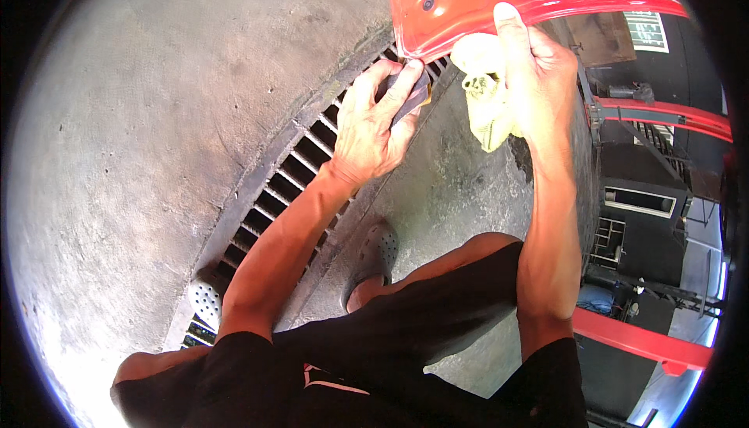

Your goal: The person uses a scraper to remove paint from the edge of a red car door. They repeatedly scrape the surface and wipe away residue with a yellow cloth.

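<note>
A glossy red car body panel with a small round dark plug reaches in from the top. At its lower left corner my left hand is closed around a dark grey pad with a yellowish edge, which touches or nearly touches the panel's rim. Fingers cover part of the pad, so its exact kind is unclear. My right hand grips the lower edge of the panel, thumb on its face. Bunched in that same hand, a pale yellow-green cloth hangs beneath the edge.
Below my hands a metal drain grate crosses the concrete floor. My feet, in grey perforated clogs, stand at the grate. Red lift arms and a dark wall with shelving are on the right.
</note>
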### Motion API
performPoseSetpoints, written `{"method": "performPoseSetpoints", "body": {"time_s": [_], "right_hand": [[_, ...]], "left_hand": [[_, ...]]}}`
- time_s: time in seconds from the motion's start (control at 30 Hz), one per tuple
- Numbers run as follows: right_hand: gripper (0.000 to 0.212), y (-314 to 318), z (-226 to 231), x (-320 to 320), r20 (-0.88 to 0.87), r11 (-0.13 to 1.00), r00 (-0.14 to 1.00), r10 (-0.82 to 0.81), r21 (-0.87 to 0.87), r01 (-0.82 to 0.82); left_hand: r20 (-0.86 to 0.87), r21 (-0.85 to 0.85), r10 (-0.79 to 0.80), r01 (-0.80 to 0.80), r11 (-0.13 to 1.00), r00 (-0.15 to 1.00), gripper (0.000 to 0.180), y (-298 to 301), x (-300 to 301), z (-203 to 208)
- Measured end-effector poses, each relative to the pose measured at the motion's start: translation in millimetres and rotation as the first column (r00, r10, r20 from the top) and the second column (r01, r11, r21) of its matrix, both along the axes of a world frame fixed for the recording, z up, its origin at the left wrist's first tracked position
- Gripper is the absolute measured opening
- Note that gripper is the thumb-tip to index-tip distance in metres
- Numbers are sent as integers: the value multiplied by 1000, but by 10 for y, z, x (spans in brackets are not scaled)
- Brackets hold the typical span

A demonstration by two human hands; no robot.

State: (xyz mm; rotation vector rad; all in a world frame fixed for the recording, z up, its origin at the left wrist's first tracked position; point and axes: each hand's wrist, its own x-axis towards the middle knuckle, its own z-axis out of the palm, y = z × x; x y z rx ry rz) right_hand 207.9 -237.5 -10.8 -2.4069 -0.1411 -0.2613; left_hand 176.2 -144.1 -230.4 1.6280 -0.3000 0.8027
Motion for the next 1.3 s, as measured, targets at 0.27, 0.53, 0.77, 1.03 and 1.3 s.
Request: {"method": "performPoseSetpoints", "body": {"time_s": [0.27,0.53,0.77,1.03,1.3], "right_hand": [[46,-10,-43,2,85,997,996,-17,-77,23],[45,-56,-34,89,121,997,992,-18,-68,27],[40,-202,-71,149,133,992,989,-62,-97,75],[41,-58,-87,50,105,999,994,-37,-27,40],[40,-212,-51,194,144,995,987,-77,-53,85]], "left_hand": [[-28,-3,29,-29,1000,999,62,49,-101,131],[-3,22,69,-69,997,998,59,0,-13,202],[-51,12,26,-25,1000,998,48,43,-95,201],[-105,-125,-57,44,991,993,49,98,-113,186],[-19,69,60,-59,996,998,63,0,-16,98]]}}
